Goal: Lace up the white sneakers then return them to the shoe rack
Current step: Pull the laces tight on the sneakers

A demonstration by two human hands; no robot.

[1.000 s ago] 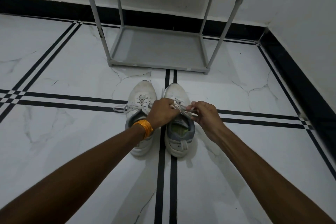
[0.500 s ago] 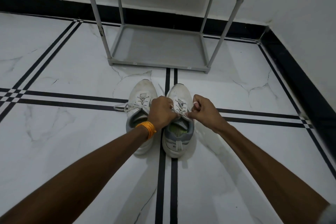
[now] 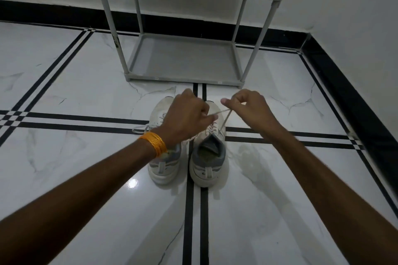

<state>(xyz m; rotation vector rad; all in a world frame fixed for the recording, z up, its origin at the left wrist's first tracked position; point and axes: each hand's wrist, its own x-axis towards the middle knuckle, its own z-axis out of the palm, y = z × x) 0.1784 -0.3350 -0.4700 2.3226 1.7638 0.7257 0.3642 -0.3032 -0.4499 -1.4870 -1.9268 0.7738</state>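
**Two sneakers on the floor, one lace pulled taut**

While both sneakers stand side by side on the glossy floor (image 3: 64, 157), heels toward the camera, the right sneaker (image 3: 207, 157) has its lace (image 3: 224, 119) drawn up from the eyelets in a thin, pale strand. Its upper is white with a grey padded collar and a rounded toe; the left sneaker (image 3: 163, 163) matches it, and a loose lace loop trails off its left side. Two shoes, two hands, one rack.

Above the right shoe, the left hand (image 3: 186, 117) is curled, fingers pinched on one end of the lace, an orange bangle (image 3: 154, 143) at its wrist. Raised level with it, the right hand (image 3: 247, 107) pinches the other stretch of lace between thumb and forefinger, so the strand runs taut between the hands and slants down to the shoe. Both forearms reach forward from the lower corners.

Just beyond the toes stands a grey shoe rack (image 3: 185, 60) of slim tubular posts with two flat shelves in view. White marble-patterned tiles with black double stripes cover the floor, meeting a black skirting.
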